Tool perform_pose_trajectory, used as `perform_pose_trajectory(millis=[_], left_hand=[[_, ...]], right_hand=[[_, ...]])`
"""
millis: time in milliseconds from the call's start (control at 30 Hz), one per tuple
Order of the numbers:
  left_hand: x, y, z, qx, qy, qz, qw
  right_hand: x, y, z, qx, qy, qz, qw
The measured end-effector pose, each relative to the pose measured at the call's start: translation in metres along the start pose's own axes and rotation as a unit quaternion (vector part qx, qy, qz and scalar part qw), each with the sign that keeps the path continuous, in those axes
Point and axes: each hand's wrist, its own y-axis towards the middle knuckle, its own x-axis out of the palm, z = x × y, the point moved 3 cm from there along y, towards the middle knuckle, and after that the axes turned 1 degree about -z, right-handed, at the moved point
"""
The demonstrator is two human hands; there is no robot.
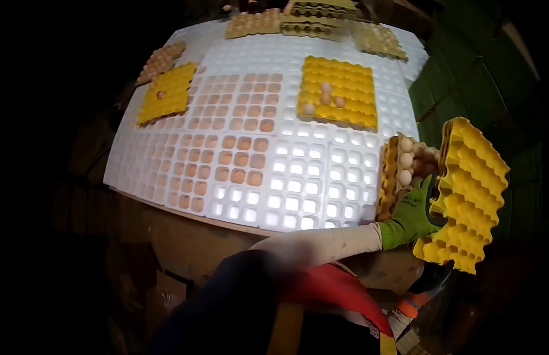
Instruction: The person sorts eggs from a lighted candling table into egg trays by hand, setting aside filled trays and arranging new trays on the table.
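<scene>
A stack of yellow egg trays is held tilted nearly on edge at the right end of the table. My left hand, in a green glove with dark fingers, is closed on the stack's near-left edge. Under its lower edge is my right hand, dark-gloved with an orange cuff, gripping the stack from below; its fingers are partly hidden. Just behind my left hand, an egg tray with eggs rests at the table's right edge.
White pocketed trays cover the table, many left-hand pockets holding brown eggs. A yellow tray carries several loose eggs; another yellow tray lies left. Filled trays and stacked trays line the far edge. Green boxes stand right.
</scene>
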Motion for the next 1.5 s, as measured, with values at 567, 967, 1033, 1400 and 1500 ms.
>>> perform_pose_trajectory(millis=[567, 967, 1033, 1400, 1500], left_hand=[[-0.489, -0.36, -0.02, -0.091, -0.179, 0.48, 0.854], [-0.532, -0.319, -0.091, 0.033, -0.12, 0.715, 0.688], [-0.535, -0.299, -0.093, 0.028, -0.148, 0.777, 0.612], [-0.57, -0.234, -0.163, -0.316, 0.329, 0.629, 0.63], [-0.55, -0.209, -0.165, -0.124, 0.003, 0.692, 0.711]], right_hand=[[0.292, -0.161, 0.118, 0.038, -0.18, -0.448, 0.875], [0.285, -0.166, 0.142, 0.086, -0.269, -0.448, 0.848], [0.282, -0.157, 0.138, 0.117, -0.269, -0.447, 0.845], [0.221, -0.067, 0.038, -0.162, -0.313, -0.529, 0.771], [0.16, -0.013, -0.004, -0.22, -0.375, -0.468, 0.77]])
